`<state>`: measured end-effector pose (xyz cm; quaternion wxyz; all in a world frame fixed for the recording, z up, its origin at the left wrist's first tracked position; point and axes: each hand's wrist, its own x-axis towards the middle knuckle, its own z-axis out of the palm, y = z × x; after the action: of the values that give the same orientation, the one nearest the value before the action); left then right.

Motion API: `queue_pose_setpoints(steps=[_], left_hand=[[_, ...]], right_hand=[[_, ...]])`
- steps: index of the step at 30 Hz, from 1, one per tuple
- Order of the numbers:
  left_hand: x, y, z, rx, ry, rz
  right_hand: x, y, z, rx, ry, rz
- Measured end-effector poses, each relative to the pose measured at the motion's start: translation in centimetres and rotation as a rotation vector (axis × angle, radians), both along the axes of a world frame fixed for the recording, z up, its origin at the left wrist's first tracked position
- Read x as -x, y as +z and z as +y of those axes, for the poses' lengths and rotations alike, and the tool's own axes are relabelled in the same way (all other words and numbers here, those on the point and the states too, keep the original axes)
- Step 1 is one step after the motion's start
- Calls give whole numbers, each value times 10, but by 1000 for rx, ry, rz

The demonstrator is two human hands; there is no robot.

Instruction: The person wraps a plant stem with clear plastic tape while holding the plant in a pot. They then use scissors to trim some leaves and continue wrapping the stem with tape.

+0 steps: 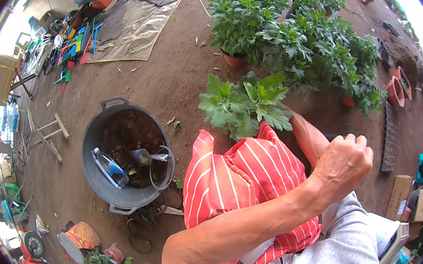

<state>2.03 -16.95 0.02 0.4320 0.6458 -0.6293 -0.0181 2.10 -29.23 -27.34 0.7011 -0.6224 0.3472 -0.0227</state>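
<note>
My left arm reaches across my body over a red apron with white stripes (pixel 217 186). Its left hand (pixel 345 157) is curled beside my right forearm; whether it holds anything is hidden. My right forearm runs down behind a leafy green plant (pixel 245 102), and my right hand is hidden by the leaves and the apron. To the left stands a grey plastic tub (pixel 93 176) with dark soil (pixel 129 129) in it. A hand trowel (pixel 146 157) and a plastic bottle (pixel 112 168) lie on the soil.
Dense potted plants (pixel 303 43) stand ahead and right. Empty pots (pixel 395 91) lie at the right, near a dark strip (pixel 388 139). A plastic sheet (pixel 134 35) covers ground ahead left. A wooden frame (pixel 51 134) lies left; cardboard boxes (pixel 399 196) stand at lower right.
</note>
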Motion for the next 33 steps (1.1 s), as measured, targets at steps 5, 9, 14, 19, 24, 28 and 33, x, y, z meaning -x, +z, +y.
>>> queue_pose_setpoints(steps=[5, 9, 14, 19, 24, 28, 33], left_hand=[[10, 6, 7, -5, 4, -4], [18, 10, 15, 4, 15, -27], [33, 9, 31, 31, 49, -84], [52, 16, 64, 22, -7, -122], [71, 12, 77, 29, -64, -141], [61, 11, 79, 61, -10, -154], [64, 10, 79, 59, -69, -149]], right_hand=[[11, 16, 10, 95, 88, -44], [7, 27, 26, 193, 183, -115], [11, 38, 56, 355, 330, -243], [23, 61, 88, 550, 457, -431], [8, 85, 111, 727, 492, -644], [-16, 93, 125, 778, 510, -772], [-36, 97, 127, 794, 522, -858]])
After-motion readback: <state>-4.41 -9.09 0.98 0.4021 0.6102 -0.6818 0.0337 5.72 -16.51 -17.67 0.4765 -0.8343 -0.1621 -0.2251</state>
